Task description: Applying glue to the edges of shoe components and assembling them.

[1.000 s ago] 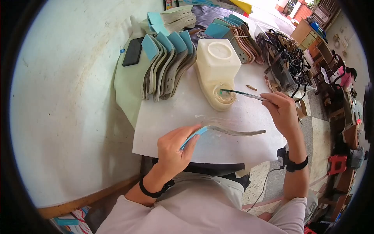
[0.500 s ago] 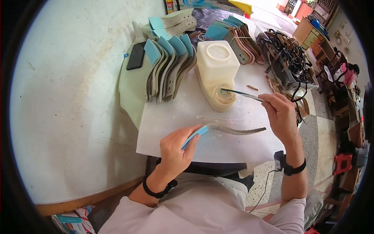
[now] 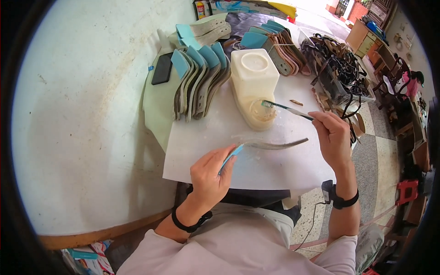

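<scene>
My left hand (image 3: 211,176) is closed on the blue-covered heel end of a curved grey shoe insole (image 3: 275,145), whose thin toe end points to the right above the table. Between the fingers of my right hand (image 3: 331,133) is the handle of a toothbrush (image 3: 293,111). Its bristled head is over the round cup of an off-white plastic glue dispenser (image 3: 256,75); whether the bristles touch the pale paste inside I cannot tell. Several similar insoles (image 3: 201,85) with blue heels lie stacked left of the dispenser.
A white sheet (image 3: 197,151) covers the table. Behind the dispenser lies a tied bundle of insoles (image 3: 286,55). A bin of dark straps (image 3: 337,64) stands at the right, a black phone (image 3: 162,68) at the left by the wall. A small brown scrap (image 3: 296,102) lies beside the toothbrush.
The toothbrush head has risen slightly from deeper in the cup toward its far rim. The insole's toe end has tilted up a little in my left hand.
</scene>
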Available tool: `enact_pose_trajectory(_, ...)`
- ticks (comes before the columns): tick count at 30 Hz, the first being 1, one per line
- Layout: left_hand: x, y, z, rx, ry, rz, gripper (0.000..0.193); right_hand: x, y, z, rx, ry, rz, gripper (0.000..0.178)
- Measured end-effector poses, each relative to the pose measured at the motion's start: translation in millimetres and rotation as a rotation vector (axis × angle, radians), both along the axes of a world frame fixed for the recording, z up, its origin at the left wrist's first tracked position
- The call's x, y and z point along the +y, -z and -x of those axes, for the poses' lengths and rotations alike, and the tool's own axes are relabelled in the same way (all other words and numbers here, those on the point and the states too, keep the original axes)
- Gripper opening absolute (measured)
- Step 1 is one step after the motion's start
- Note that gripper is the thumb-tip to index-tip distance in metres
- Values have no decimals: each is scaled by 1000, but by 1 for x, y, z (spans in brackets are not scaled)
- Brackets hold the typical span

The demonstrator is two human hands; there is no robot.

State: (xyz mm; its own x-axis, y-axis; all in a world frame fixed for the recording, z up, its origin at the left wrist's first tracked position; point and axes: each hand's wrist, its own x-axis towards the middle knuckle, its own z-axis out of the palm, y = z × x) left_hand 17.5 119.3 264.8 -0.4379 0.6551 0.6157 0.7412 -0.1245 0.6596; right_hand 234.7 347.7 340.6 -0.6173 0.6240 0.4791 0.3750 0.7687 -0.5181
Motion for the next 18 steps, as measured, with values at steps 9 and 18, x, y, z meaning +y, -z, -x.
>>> enact_pose_trajectory(9,5,7,-2,28,-48,-49,25,-17,0,-18,114,103,-21,19)
enact_pose_trajectory(18,6,2,-9,109,-85,35,34,-126,26,-32,221,181,124,33)
